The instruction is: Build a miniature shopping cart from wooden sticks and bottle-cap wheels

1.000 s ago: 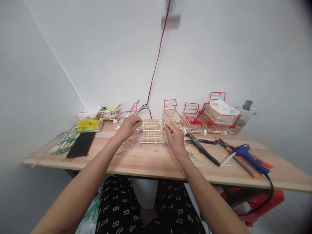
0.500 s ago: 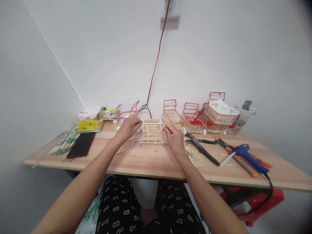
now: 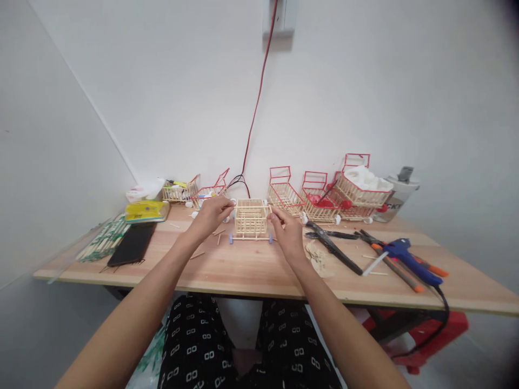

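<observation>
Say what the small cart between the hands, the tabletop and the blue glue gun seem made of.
Cart frame: probably bare wood, matt; pale thin sticks.
Tabletop: wood or laminate, smooth; streaky grain.
Glue gun: likely smooth plastic; evenly blue, rounded body.

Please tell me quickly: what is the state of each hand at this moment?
Left hand: closed, pinching at the upper left of the small stick cart; exact grip unclear.
Right hand: closed, pinching at its upper right; exact grip unclear.
</observation>
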Tool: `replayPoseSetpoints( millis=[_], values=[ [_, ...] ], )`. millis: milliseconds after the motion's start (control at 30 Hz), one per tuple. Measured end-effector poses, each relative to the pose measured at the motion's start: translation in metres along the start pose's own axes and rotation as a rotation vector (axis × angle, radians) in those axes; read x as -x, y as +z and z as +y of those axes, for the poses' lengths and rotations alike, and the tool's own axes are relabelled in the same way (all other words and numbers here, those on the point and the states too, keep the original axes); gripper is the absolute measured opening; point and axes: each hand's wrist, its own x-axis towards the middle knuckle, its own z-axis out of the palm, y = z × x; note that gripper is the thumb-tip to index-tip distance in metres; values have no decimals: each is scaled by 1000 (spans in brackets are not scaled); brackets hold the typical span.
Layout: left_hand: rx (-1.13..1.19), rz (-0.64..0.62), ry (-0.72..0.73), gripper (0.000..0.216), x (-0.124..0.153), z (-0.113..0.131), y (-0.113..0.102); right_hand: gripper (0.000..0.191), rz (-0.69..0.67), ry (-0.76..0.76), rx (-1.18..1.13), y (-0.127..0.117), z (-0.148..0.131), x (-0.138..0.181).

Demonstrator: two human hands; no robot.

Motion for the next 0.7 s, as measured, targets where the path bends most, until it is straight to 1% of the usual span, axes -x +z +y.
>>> replayPoseSetpoints(
  millis=[367, 467, 533, 600, 667, 700],
  values=[
    [-5, 20, -14, 15, 1, 1, 1, 32, 3, -4, 1, -1, -1, 0],
    [-8, 41, -27, 15, 4, 3, -3, 32, 44, 20, 9, -5, 0, 6],
    [-2, 83, -49, 17, 8, 7, -8, 28, 59, 46, 17, -10, 3, 14],
    [23, 159, -82, 18, 15, 14, -16, 23, -6, 26, 68, -14, 6, 24],
    [62, 232, -120, 17, 24, 24, -22, 18, -155, -43, 176, -16, 10, 35],
    [84, 231, -145, 17, 29, 29, -24, 17, -241, -79, 250, -17, 11, 39]
  ],
)
